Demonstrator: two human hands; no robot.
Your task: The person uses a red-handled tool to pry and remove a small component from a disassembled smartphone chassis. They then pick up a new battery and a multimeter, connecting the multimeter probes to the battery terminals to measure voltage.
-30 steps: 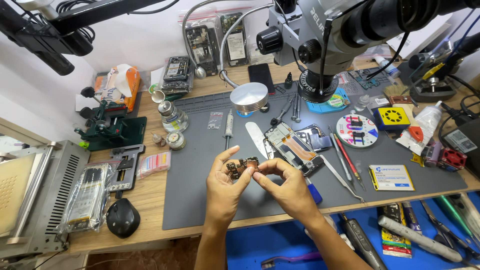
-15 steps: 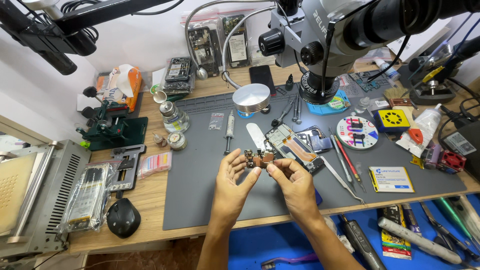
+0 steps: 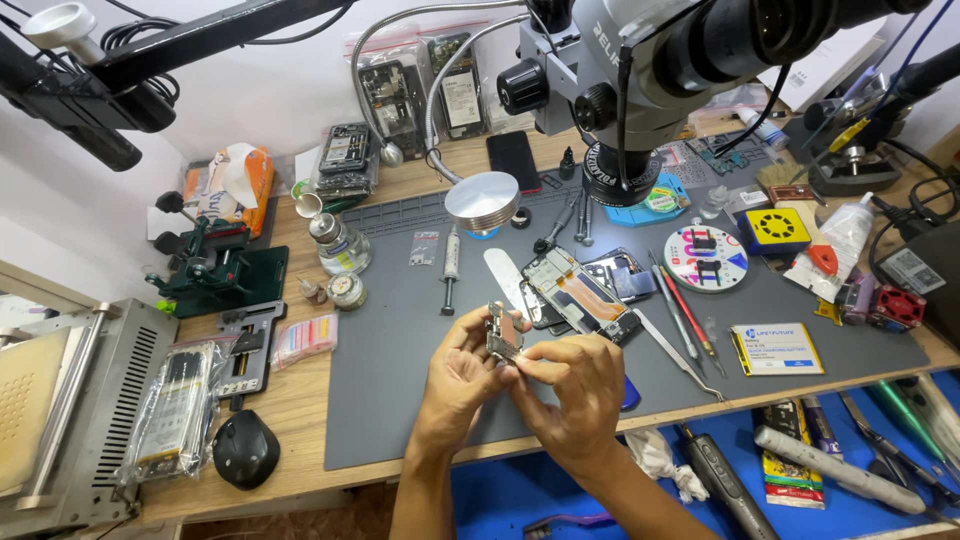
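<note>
Both my hands meet over the front middle of a grey work mat [image 3: 400,380]. My left hand [image 3: 455,378] and my right hand [image 3: 570,395] together pinch a small metal circuit-board part [image 3: 503,333], held upright between the fingertips just above the mat. Just behind it lies an opened phone [image 3: 580,293] with its insides showing, next to a white flat pry tool [image 3: 507,281]. A microscope head [image 3: 640,60] hangs above the mat at the back.
Tweezers and a red-handled tool [image 3: 680,310] lie right of the phone, with a round parts dish [image 3: 705,258] and a yellow-edged card [image 3: 775,348]. A syringe [image 3: 449,268], a silver lamp head [image 3: 482,202], a glass bottle [image 3: 338,240] and a black mouse [image 3: 246,448] are on the left.
My hands have drawn a little closer to me and turned the small part from lying flat to standing upright between the fingertips.
</note>
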